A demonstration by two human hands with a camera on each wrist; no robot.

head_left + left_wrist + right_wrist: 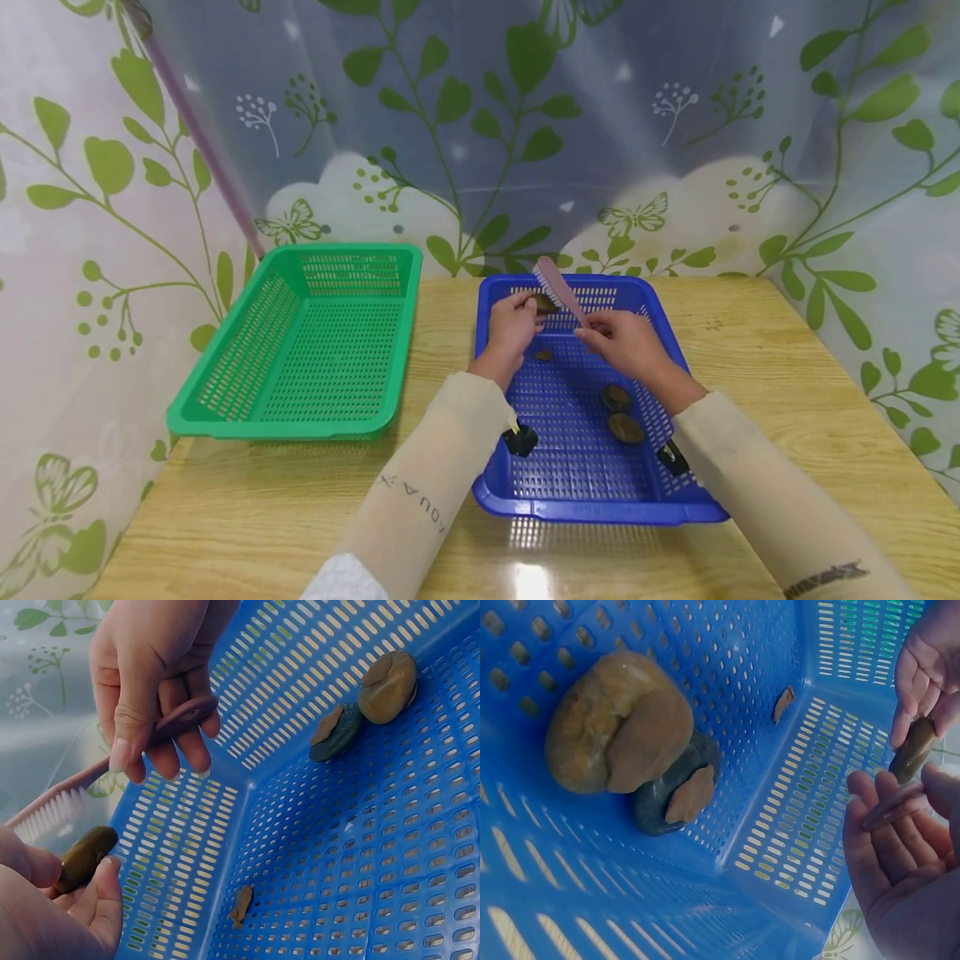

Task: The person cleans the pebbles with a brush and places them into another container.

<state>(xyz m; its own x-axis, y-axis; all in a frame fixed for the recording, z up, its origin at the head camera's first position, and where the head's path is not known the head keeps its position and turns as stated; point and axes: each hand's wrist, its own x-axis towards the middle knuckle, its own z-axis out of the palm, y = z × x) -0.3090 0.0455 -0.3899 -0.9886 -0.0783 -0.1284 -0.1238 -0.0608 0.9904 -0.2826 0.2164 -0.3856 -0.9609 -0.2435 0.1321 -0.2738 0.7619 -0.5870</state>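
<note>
Over the far end of the blue basket [600, 510], my left hand [512, 327] grips a smooth olive-brown stone [88, 859] between thumb and fingers. My right hand [626, 337] holds a pink brush [566, 293] by its handle. Its white bristles [52, 814] face the stone; whether they touch it I cannot tell. Inside the basket lie a yellowish-brown stone [592, 742] and a dark grey-green stone [652, 802], side by side, each with a brown patch on top. A small brown flake [241, 906] rests on the basket floor.
A green basket [281, 429] stands to the left on the wooden table [780, 400]. Behind the table hangs a leaf-patterned curtain [465, 150]. Both forearms wear beige sleeves [420, 475] and reach over the blue basket's near part.
</note>
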